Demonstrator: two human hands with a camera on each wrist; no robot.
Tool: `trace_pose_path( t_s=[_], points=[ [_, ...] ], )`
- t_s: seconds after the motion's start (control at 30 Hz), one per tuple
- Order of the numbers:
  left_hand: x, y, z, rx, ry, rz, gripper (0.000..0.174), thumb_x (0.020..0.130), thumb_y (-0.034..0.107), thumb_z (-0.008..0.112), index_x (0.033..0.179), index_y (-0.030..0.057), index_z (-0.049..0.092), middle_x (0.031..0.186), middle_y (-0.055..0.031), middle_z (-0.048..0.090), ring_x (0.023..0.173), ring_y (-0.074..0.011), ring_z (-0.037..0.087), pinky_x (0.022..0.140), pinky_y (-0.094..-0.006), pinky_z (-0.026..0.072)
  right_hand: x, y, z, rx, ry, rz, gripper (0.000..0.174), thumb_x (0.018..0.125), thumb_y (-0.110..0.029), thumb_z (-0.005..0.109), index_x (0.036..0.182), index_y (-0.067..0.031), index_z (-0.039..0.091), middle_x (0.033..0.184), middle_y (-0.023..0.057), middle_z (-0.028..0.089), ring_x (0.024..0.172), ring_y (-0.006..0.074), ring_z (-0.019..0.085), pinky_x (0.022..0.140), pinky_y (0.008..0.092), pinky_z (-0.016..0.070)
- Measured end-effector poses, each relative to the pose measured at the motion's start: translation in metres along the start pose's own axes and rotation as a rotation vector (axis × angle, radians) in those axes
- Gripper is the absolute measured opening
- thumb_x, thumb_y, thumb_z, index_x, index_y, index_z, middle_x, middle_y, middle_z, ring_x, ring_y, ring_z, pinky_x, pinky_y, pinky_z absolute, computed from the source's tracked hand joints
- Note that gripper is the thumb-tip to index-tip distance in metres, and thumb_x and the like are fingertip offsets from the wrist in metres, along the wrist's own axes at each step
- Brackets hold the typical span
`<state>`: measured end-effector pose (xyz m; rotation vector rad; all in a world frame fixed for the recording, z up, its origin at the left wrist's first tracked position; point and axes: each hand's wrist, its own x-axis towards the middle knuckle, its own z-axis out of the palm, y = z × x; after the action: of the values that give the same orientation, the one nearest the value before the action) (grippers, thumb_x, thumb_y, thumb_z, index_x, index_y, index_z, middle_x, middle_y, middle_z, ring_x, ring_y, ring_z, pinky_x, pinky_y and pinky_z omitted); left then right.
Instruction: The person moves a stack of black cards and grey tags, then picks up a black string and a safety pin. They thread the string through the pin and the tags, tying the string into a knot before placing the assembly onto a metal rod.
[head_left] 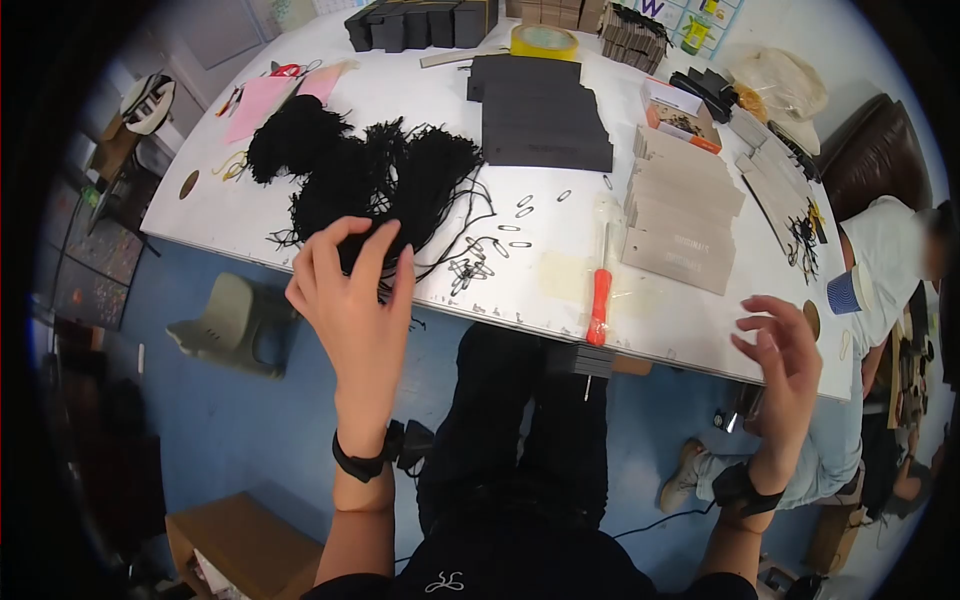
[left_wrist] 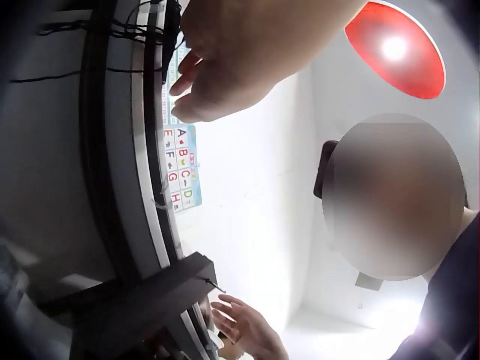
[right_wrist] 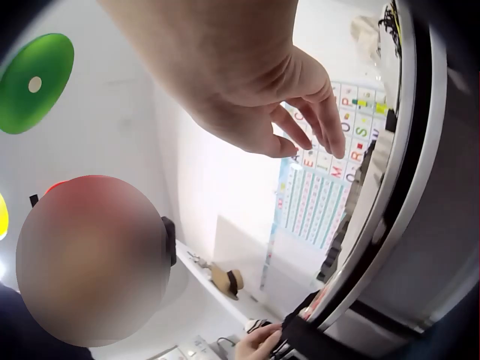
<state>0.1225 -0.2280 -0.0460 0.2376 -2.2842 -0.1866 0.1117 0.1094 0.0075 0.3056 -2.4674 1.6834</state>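
Note:
My left hand (head_left: 355,290) is over the front of a heap of black cords (head_left: 345,180), fingers spread and bent, overlapping the cords. In the left wrist view the left hand (left_wrist: 232,67) reaches to the table edge, fingertips beside dark strands. My right hand (head_left: 785,355) hovers near the table's front right edge, fingers loosely bent, holding nothing. Between the hands lies a red-handled tool (head_left: 600,300) with a thin shaft. Below its handle a stack of dark pieces (head_left: 592,358) sits at the table edge, a thin metal tip (head_left: 587,388) sticking out beneath.
Loose black paper clips (head_left: 470,270) lie right of the cords. Behind are flat black cards (head_left: 545,120), grey cards (head_left: 680,215), a small open box (head_left: 680,115) and yellow tape (head_left: 544,40). A person in a white shirt (head_left: 885,250) sits at right near a blue cup (head_left: 845,292).

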Motion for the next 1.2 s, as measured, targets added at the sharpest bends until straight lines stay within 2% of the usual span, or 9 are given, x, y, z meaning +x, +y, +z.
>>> trace_pose_path(
  t_s=[0.27,0.43,0.47,0.6,0.67,0.9,1.0,1.13,1.2],
  points=[
    [0.008,-0.017,0.003,-0.004,0.028,0.082,0.019,0.074,0.013,0.07,0.093,0.0151,0.068,0.105,0.0042,0.054,0.099,-0.0199,0.046,0.081,-0.0369,0.033,-0.006,-0.011,0.043,0.091,-0.081,-0.058,0.021,0.085,-0.001,0.055,0.105,0.0024,0.058,0.106,0.0105,0.055,0.091,0.0164,0.058,0.08,0.03,0.0527],
    [0.02,-0.009,-0.001,-0.103,-0.041,0.068,0.022,0.075,0.008,0.068,0.096,0.0153,0.07,0.1,0.0018,0.057,0.091,-0.0204,0.047,0.081,-0.0336,0.0363,-0.008,-0.009,0.05,0.123,-0.122,-0.061,0.02,0.084,-0.001,0.055,0.104,0.0027,0.058,0.106,0.0111,0.055,0.09,0.0166,0.058,0.08,0.0297,0.0528],
    [0.02,-0.012,0.0,-0.059,-0.074,0.131,0.023,0.075,0.006,0.067,0.096,0.0153,0.069,0.101,0.0002,0.057,0.088,-0.0207,0.046,0.082,-0.0346,0.0368,-0.008,-0.01,0.051,0.129,-0.129,-0.063,0.019,0.084,-0.001,0.054,0.103,0.0027,0.058,0.106,0.0115,0.055,0.09,0.0167,0.058,0.08,0.0296,0.0527],
    [0.02,-0.011,-0.003,-0.064,-0.032,0.146,0.022,0.076,0.005,0.066,0.095,0.0142,0.07,0.105,-0.001,0.055,0.086,-0.0202,0.045,0.082,-0.0342,0.0375,-0.01,-0.008,0.052,0.116,-0.131,-0.069,0.018,0.083,0.001,0.053,0.1,0.0029,0.059,0.107,0.0123,0.055,0.089,0.017,0.059,0.079,0.0294,0.0527],
    [0.018,-0.013,-0.001,-0.225,-0.012,0.072,0.02,0.074,0.005,0.066,0.093,0.0126,0.07,0.106,-0.0001,0.055,0.085,-0.0197,0.044,0.08,-0.0328,0.0386,-0.01,-0.008,0.053,0.123,-0.132,-0.069,0.019,0.083,0.002,0.053,0.1,0.0027,0.06,0.107,0.0124,0.055,0.089,0.017,0.059,0.078,0.0288,0.0527],
    [0.029,-0.015,-0.002,-0.126,-0.121,0.174,0.021,0.07,0.006,0.069,0.09,0.0106,0.071,0.098,0.0008,0.059,0.081,-0.0193,0.044,0.078,-0.0317,0.0392,-0.01,-0.012,0.06,0.089,-0.186,-0.128,0.021,0.082,0.003,0.053,0.101,0.0015,0.061,0.102,0.012,0.058,0.085,0.0165,0.06,0.073,0.0256,0.0516],
    [0.029,-0.018,0.001,-0.14,-0.021,0.216,0.018,0.069,0.008,0.071,0.087,0.0115,0.071,0.099,0.0004,0.06,0.078,-0.0192,0.045,0.075,-0.0316,0.0385,-0.008,-0.014,0.063,0.132,-0.21,-0.115,0.021,0.082,0.003,0.053,0.102,0.0016,0.061,0.102,0.0121,0.058,0.085,0.0165,0.06,0.072,0.0254,0.0516],
    [0.029,-0.012,-0.007,-0.231,0.071,0.143,0.02,0.07,0.003,0.071,0.09,0.0094,0.072,0.102,-0.0011,0.062,0.073,-0.0138,0.044,0.062,-0.0249,0.0413,-0.007,-0.016,0.066,0.193,-0.234,-0.096,0.02,0.083,0.002,0.053,0.102,0.0021,0.061,0.102,0.0121,0.058,0.086,0.0166,0.06,0.072,0.0262,0.0524],
    [0.031,-0.007,-0.011,-0.252,0.091,0.111,0.021,0.07,0.002,0.071,0.09,0.0089,0.072,0.103,-0.002,0.062,0.07,-0.012,0.045,0.058,-0.0232,0.0411,-0.007,-0.016,0.069,0.271,-0.365,-0.105,0.03,0.083,0.005,0.052,0.112,0.0013,0.057,0.115,0.0139,0.054,0.092,0.0187,0.061,0.074,0.0269,0.0536]
  ],
)
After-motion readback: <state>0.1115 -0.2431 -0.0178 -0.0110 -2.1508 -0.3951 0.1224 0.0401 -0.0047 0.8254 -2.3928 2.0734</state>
